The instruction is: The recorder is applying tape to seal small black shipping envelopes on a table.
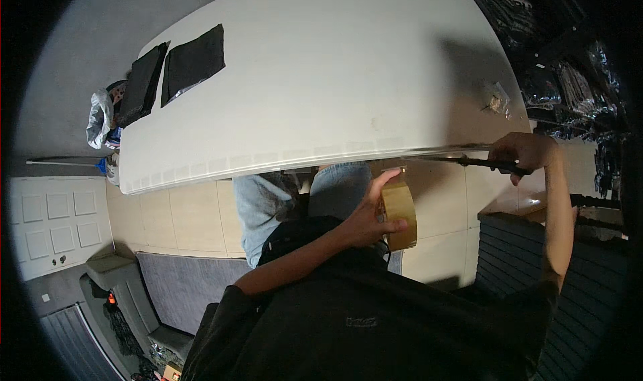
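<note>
Left hand [370,220] gripping tan tape roll [401,215], right of centre; right hand [528,150] holding black scissors [478,162], farther right. White desk [321,73] up top.

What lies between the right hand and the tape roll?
Black scissors, apparently, pointing from the right hand toward the tape roll, in the head view.

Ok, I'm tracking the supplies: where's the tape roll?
In the head view, the tape roll is right of centre, in the left hand, just below the near edge of the white table.
</note>
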`<state>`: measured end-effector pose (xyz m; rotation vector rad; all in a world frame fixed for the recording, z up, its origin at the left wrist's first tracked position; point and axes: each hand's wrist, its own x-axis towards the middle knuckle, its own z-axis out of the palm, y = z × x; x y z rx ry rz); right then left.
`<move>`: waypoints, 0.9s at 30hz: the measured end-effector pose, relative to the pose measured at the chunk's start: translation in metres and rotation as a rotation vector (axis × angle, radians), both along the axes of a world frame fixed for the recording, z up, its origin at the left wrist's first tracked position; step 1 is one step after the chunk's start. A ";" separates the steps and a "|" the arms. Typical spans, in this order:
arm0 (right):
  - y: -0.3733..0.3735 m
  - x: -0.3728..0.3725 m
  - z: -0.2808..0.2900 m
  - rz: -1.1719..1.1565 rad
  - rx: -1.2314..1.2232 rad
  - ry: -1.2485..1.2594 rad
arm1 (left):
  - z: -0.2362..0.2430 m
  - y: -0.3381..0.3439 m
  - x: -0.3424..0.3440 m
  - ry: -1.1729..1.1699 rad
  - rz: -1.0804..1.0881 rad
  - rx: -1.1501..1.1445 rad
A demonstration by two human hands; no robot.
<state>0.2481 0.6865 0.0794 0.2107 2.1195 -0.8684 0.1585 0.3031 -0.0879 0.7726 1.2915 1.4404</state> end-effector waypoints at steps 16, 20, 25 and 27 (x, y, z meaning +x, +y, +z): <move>0.003 -0.038 -0.035 0.058 -0.144 -0.087 | -0.004 -0.003 0.002 0.036 -0.044 0.058; 0.003 -0.039 -0.035 0.046 -0.132 -0.081 | -0.005 -0.003 0.002 0.024 -0.058 0.058; -0.009 -0.045 -0.021 0.111 -0.083 -0.038 | -0.003 -0.005 0.004 -0.032 -0.045 0.057; -0.010 -0.045 -0.019 0.141 -0.073 -0.001 | -0.005 -0.006 0.004 -0.044 -0.044 0.064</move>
